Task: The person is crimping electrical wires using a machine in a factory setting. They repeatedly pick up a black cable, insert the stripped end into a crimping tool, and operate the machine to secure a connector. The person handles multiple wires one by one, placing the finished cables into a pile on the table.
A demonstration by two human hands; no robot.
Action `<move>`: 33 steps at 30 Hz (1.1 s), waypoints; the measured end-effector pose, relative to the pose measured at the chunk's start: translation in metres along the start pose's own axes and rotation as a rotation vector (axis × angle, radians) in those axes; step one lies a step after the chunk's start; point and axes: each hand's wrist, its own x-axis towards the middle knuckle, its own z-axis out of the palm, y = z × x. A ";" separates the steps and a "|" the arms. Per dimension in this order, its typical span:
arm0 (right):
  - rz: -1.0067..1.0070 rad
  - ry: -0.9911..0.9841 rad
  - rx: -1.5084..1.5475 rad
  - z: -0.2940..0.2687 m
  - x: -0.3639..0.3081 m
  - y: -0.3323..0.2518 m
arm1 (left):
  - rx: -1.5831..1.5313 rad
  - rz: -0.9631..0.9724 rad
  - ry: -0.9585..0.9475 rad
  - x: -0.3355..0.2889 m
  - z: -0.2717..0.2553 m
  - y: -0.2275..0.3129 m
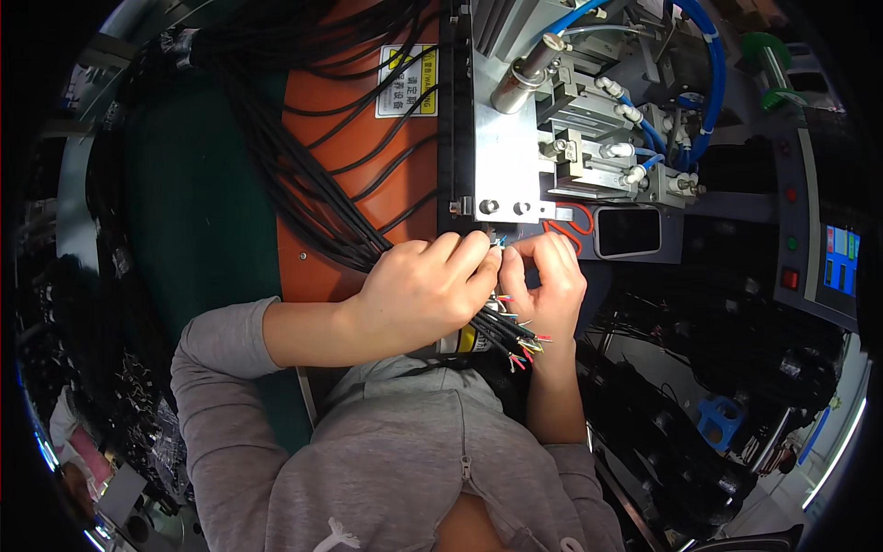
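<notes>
My left hand [418, 287] reaches across a bundle of black cables [322, 201], its thumb and forefinger pinched on the thin coloured wires [501, 242] of a cable end. My right hand [549, 281] meets it there from the other side, thumb and forefinger closed at the same wires. Both hands are just below the front edge of a bright metal plate [506, 166] on a machine. Under the left hand the stripped ends [524, 348] of several cables stick out, with red, green, yellow and white cores. My fingers partly hide the wires between them.
Pneumatic cylinders [589, 120] with blue hoses stand right of the plate. Red-handled scissors [572, 227] and a phone [628, 231] lie nearby. An orange panel [359, 230] with a warning label is under the cables. A control screen [840, 259] is far right.
</notes>
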 end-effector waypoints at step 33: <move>-0.172 0.127 0.119 0.012 -0.001 0.024 | -0.035 0.010 0.022 0.005 -0.002 -0.003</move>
